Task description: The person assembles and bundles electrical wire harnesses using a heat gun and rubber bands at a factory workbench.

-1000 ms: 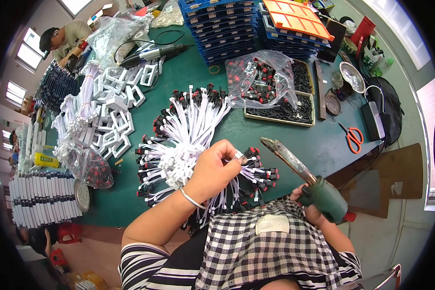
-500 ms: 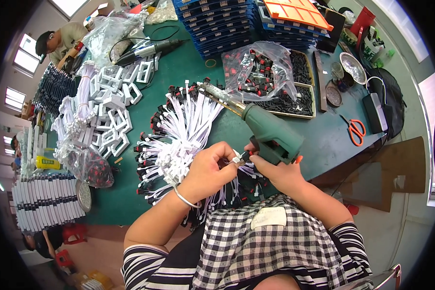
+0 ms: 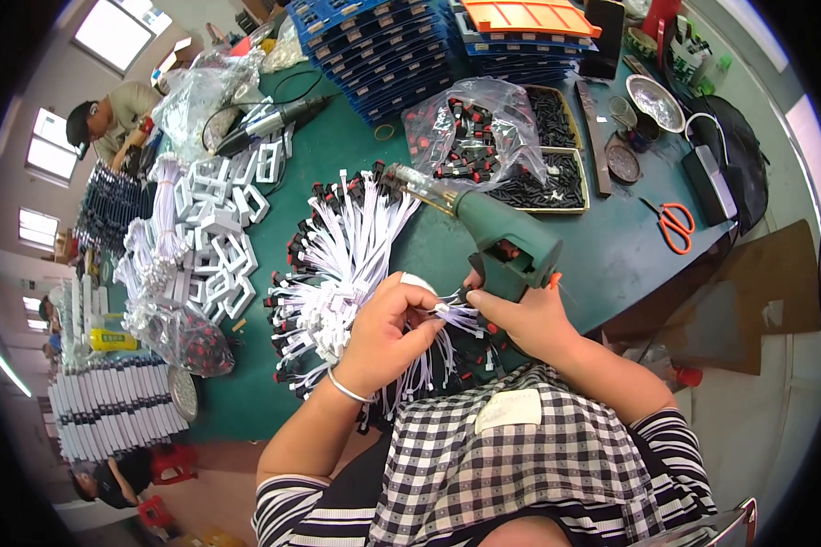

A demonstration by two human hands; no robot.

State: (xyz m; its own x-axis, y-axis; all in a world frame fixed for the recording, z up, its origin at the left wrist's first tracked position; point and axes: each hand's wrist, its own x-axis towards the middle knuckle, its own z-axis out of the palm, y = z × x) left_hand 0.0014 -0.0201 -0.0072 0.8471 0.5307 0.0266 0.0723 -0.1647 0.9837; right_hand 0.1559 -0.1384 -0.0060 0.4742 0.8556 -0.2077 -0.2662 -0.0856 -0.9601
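Observation:
My left hand (image 3: 388, 328) is closed in a pinch on a white connector (image 3: 441, 308) with thin wires. Facing it, my right hand (image 3: 529, 319) is wrapped at the rear of a green glue gun (image 3: 511, 232), most of its fingers hidden beneath the gun. Its thumb tip presses beside a small dark part (image 3: 466, 294) at the wires' end. The gun's glue-crusted nozzle points up and left, above the fanned pile of white cables (image 3: 347, 246) with black and red ends. More cables lie under my hands.
Left are white rectangular frames (image 3: 219, 251), bundled white cables (image 3: 166, 214) and a bag of red-black parts (image 3: 192, 337). Beyond are stacked blue trays (image 3: 369, 64), a clear bag of connectors (image 3: 474, 132) and boxes of black pieces (image 3: 561, 182). Orange scissors (image 3: 676, 228) lie right. Another person (image 3: 114, 123) works far left.
The view has shifted and turned slightly. My two hands have drawn a little apart, showing the thin wires between them. The glue gun stays above my right hand.

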